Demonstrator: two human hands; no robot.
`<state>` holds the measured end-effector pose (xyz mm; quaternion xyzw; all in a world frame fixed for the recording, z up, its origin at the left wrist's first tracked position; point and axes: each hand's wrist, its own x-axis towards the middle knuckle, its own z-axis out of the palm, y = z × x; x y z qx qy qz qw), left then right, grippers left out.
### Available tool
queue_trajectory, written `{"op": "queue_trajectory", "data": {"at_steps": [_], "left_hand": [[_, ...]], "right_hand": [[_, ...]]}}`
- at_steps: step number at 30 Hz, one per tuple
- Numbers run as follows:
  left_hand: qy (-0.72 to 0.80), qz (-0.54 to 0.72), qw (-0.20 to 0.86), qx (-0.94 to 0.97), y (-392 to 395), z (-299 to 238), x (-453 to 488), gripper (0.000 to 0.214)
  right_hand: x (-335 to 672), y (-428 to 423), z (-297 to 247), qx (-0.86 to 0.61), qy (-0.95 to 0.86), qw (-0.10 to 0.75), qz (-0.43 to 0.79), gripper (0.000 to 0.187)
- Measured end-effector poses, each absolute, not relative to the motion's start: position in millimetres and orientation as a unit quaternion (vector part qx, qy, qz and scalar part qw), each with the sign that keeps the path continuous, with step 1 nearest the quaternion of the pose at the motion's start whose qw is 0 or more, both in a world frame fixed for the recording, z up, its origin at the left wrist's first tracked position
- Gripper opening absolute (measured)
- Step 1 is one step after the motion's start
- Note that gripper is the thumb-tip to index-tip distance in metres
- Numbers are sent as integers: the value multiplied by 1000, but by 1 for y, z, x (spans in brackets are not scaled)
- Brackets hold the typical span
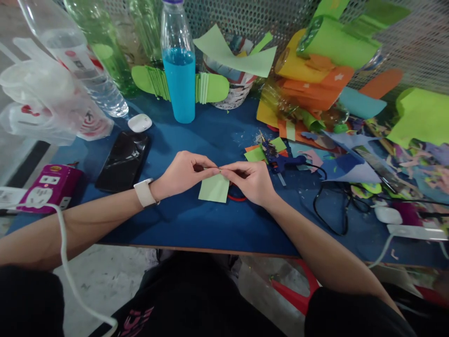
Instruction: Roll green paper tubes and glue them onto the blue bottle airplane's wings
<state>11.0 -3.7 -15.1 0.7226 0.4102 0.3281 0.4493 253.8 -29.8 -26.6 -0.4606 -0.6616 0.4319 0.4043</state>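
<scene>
On the blue surface (196, 224), amid a heap of paper scraps (315, 79) to the right, I held a green paper square (213, 188) by its top edge. My left hand (180, 174) and right hand (252, 181) each pinched that edge, fingertips meeting: apparently creasing a fold. Next called for pressing evenly. Bottle (178, 70), phone (122, 159) and glue gun (280, 159) stood clear.

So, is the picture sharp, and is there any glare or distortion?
Head view: the hands, left and right, and the green paper square are sharp; glare streaks the black phone; the table edge bows, and the corners blur slightly.
</scene>
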Motion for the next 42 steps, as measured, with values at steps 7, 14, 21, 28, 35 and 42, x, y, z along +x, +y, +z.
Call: {"op": "queue_trajectory", "data": {"at_steps": [7,14,21,28,35,42], "left_hand": [[410,326,453,721,-3,-14,12,21],[404,335,462,715,-3,-16,11,17],[404,339,470,708,-1,-17,12,18],[408,333,420,739,-2,-17,11,31],[406,329,429,737,-1,-18,14,27],[404,335,438,730,0,-21,14,26]], "right_hand": [[256,-29,-31,-442,-665,412,440,21],[255,-28,-34,-442,-656,421,443,25],[252,-26,-33,-434,-657,435,438,18],[252,-24,-36,-434,-668,432,421,19],[254,-22,-32,-434,-674,434,411,21],[254,-16,-38,-410,-675,447,420,26]]}}
